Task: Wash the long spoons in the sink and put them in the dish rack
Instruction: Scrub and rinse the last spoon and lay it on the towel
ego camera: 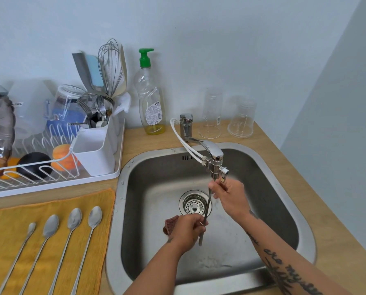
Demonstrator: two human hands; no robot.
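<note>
The long spoon (205,211) in hand stands almost upright over the middle of the sink (135,209), its shaft crossing in front of the drain. The left hand (188,229) has its fingers curled round the lower part of the handle, with a reddish mesh scrubber (171,223) tucked just behind it. The right hand (229,195) has its fingers closed on the upper end directly beneath the tap (212,151), so the spoon's bowl is hidden from us. We cannot tell whether water is running, as that area is blurred. We judge this to be the washing or rinsing of one spoon, early in the task. Four more long spoons (74,218) lie side by side on an orange cloth (11,222) at the front-left corner of the bench (152,139), apparently not yet washed. The dish rack (50,179) sits at the back-left of the bench, just beside the sink's left rim, with a white cutlery holder (92,154) at its near end and a soap bottle (150,99) behind. Once the spoon is clean, we expect the next move to need one hand to let go. The other would carry it left over the sink rim and stand it in the cutlery holder, which is already crowded at the back.
</note>
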